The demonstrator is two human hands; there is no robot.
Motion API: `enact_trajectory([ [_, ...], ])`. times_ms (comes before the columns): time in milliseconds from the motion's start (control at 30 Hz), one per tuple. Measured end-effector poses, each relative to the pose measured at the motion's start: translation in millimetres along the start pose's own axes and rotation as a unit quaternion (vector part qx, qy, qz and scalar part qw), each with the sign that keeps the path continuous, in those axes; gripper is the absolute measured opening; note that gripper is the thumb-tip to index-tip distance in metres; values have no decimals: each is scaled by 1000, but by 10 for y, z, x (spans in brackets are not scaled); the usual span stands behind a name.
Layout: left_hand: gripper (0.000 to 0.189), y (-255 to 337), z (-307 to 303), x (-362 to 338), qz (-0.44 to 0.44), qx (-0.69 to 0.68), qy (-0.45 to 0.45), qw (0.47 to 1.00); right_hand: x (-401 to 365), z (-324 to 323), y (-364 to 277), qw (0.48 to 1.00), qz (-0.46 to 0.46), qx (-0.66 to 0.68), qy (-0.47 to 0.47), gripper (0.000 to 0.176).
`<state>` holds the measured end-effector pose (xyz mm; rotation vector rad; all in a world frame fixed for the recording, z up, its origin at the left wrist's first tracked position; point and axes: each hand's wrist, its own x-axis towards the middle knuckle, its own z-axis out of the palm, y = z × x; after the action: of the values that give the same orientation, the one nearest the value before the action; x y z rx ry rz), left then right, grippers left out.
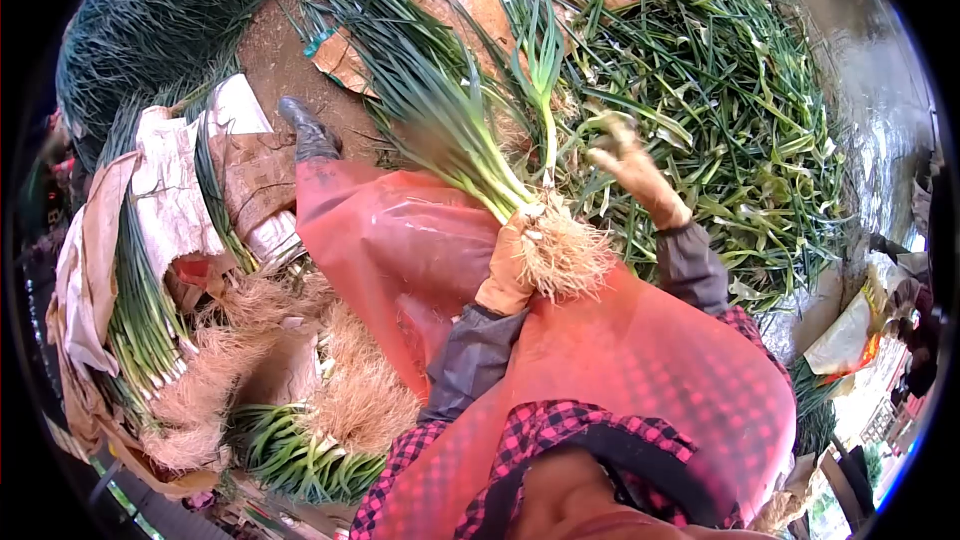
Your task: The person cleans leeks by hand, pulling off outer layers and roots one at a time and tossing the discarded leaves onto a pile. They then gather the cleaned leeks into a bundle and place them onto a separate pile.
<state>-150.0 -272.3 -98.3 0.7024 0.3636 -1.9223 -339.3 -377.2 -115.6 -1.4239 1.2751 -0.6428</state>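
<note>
My left hand, in an orange-tan glove, is closed round the lower stalks of a bunch of green onions. Its pale, bushy roots hang over the red apron on my lap, and the green leaves reach up and left. My right hand, gloved alike, is raised to the right of the bunch with its fingers apart. No item shows clearly between those slightly blurred fingers. Between the hands, a separate green onion stands beyond the roots, its leaves pointing away from me.
A big heap of loose leaves and trimmings spreads at right. More green onions lie at left by sacking, with root-ended bundles below. A dark green pile stands upper left. Wet ground borders the heap.
</note>
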Motion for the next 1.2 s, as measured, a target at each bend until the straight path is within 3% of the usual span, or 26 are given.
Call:
enact_trajectory([
  [33, 27, 19, 40, -45, -14, -10, -15, 1000, 8, 124, -144, 978, 45, 143, -147, 41],
  [67, 29, 44, 69, -76, -27, -18, -31, 999, 17, 237, -281, 912, 86, 282, -287, 39],
  [133, 31, 52, 52, -179, 25, -6, 0, 1000, 92, 355, -387, 920, 97, 183, -332, 34],
  [167, 30, 102, 18, -189, 44, 12, -12, 999, 84, 405, -461, 935, 77, 193, -289, 27],
  [200, 30, 131, 15, -176, 21, -65, -1, 998, 109, 411, -493, 936, 148, 147, -283, 22],
  [267, 28, 158, 49, -190, 26, -66, 7, 997, 97, 467, -459, 978, 23, 11, -208, 19],
  [300, 28, 174, 89, -193, 24, -65, 8, 998, 67, 494, -492, 973, 54, 33, -220, 18],
  [333, 29, 192, 130, -182, 25, -57, 9, 998, 30, 457, -602, 975, 20, -36, -220, 19],
  [400, 31, 229, 129, -190, 27, -49, 13, 998, 53, 364, -579, 975, -65, -23, -211, 18],
  [433, 33, 259, 99, -211, 0, -124, -134, 983, 115, 313, -514, 979, 8, 98, -179, 18],
  [467, 35, 315, 86, -200, -27, -195, -280, 940, 282, 301, -368, 996, -20, 38, -78, 18],
  [500, 40, 449, 88, -142, -14, -230, -429, 873, 530, 296, -54, 998, 45, 47, 14, 18],
  [567, 40, 582, 307, -349, 85, -147, -308, 936, 1039, 334, 467, 974, 11, -186, 128, 19],
  [633, 41, 641, 452, -444, 145, -87, -228, 959, 1605, 546, 936, 962, -8, -216, 169, 25],
  [667, 41, 649, 490, -462, 158, -67, -204, 964, 1889, 640, 1157, 943, 37, -294, 149, 29],
  [800, 42, 611, 533, -404, 168, -31, -131, 976, 2364, 747, 1276, 949, 123, -277, 85, 31],
  [833, 42, 590, 498, -376, 164, -28, -109, 980, 2353, 717, 1190, 952, 82, -257, 144, 33],
  [867, 42, 562, 470, -335, 162, -23, -88, 983, 2301, 623, 1114, 966, 47, -200, 157, 35],
  [933, 40, 502, 419, -264, 145, -29, -28, 989, 1887, 329, 685, 990, 88, -68, 88, 32],
  [1000, 39, 367, 463, -134, 122, 4, 7, 993, 1121, 63, 104, 991, 55, 120, -7, 31],
  [1033, 34, 327, 339, -51, 17, -54, -54, 997, 801, 0, -116, 988, 71, 132, -43, 29],
  [1133, 20, 36, 335, 29, -28, 83, 69, 994, 199, 188, -100, 982, 83, 127, -109, 24],
  [1167, 19, -128, 184, 118, -4, 58, 53, 997, 59, 344, 120, 983, 50, 145, -99, 24],
  [1200, 20, -169, 174, 85, 3, 74, 44, 996, -41, 385, 138, 998, -19, -51, -32, 24],
])
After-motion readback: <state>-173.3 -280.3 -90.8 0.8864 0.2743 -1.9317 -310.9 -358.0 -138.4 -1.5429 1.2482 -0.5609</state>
